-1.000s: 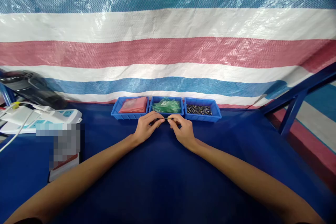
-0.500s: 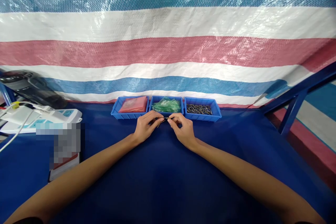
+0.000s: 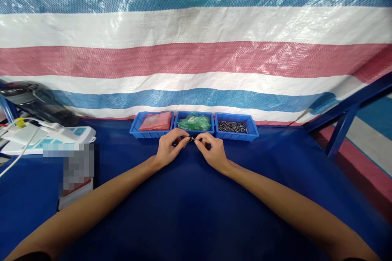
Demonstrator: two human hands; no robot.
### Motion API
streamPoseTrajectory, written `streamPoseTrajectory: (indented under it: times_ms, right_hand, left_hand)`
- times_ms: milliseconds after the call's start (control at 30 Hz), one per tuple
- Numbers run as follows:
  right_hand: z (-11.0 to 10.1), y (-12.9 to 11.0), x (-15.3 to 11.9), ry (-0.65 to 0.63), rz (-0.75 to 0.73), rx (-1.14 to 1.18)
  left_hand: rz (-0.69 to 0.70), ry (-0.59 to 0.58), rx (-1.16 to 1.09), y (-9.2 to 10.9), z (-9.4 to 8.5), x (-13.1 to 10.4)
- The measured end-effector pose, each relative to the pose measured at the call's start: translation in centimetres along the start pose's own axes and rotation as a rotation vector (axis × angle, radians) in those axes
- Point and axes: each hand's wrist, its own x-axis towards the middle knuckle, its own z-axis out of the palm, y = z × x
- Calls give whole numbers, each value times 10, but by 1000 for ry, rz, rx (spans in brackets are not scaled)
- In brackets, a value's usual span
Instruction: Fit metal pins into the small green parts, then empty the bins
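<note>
Close in front of the middle bin, my two hands meet with their fingertips nearly together. My left hand [image 3: 170, 146] is closed in a pinch on a few thin metal screws [image 3: 190, 140], which stick out between the hands. My right hand [image 3: 212, 151] pinches the right end of one of them between thumb and forefinger. The fingers partly cover the screws, so their exact number is hidden. Behind my right hand stands a blue bin of loose screws [image 3: 232, 127]. Green plastic bags [image 3: 194, 122] fill the middle bin, and red plastic bags [image 3: 155, 121] lie in the left one.
The three blue bins stand in a row on the dark blue tabletop [image 3: 190, 212], against a striped plastic sheet [image 3: 196, 59]. At left are a white power strip [image 3: 82, 133] with plugged-in cables and a dark bottle [image 3: 36, 102]. A blue metal frame [image 3: 341, 130] rises at right.
Both hands shift very slightly. The screws between the fingertips now sit at a different angle and show more. The bins stay where they were.
</note>
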Motion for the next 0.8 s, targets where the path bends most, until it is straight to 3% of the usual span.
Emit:
streamPoseTrajectory:
  times_ms: [333,800]
  right_hand:
    - [0,1,1,-16,-27,-28]
    - [0,1,1,-33,-30,-1]
  left_hand:
    - [-140,-42,-138,2,0,-2]
    - [-152,-62,-185,1,1,-3]
